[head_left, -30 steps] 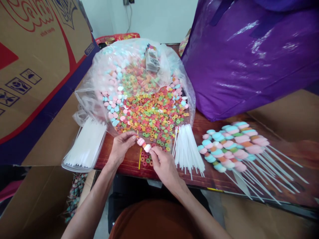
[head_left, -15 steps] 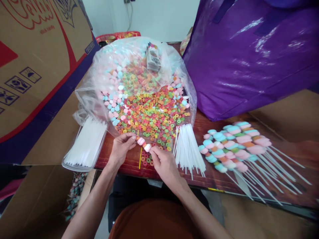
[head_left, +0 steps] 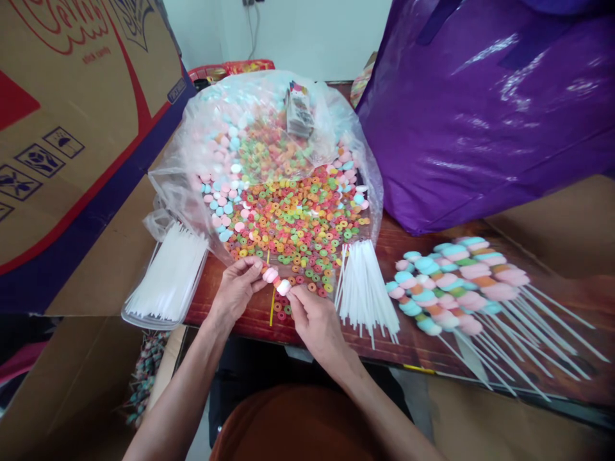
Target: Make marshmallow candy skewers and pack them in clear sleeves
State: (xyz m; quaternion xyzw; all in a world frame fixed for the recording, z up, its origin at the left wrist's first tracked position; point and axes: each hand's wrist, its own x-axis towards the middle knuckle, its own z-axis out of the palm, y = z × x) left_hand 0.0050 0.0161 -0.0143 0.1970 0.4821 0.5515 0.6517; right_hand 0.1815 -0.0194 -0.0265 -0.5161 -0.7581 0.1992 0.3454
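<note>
A short candy skewer (head_left: 270,275) of pink and white marshmallows with gummy rings between them spans the gap between my hands, slanting down to the right. My left hand (head_left: 239,287) pinches its upper left end, where an orange gummy ring shows. At the lower right end, my right hand (head_left: 314,318) has thumb and fingers closed beside a white marshmallow; the stick inside that grip is hidden. Just beyond my hands lies a wide spread of colourful gummy rings (head_left: 298,221), with pink and blue marshmallows (head_left: 221,203) along its left side.
White sticks (head_left: 366,291) lie fanned right of my hands, and more sticks (head_left: 168,272) fill a clear container at left. Finished skewers (head_left: 451,282) are piled at right. Clear plastic (head_left: 192,141) covers the far candy. A carton (head_left: 96,128) and a purple bag (head_left: 480,121) flank the table.
The view has shifted slightly, so the surroundings sit a little further right. Both hands keep their hold on the candy skewer with almost no movement.
</note>
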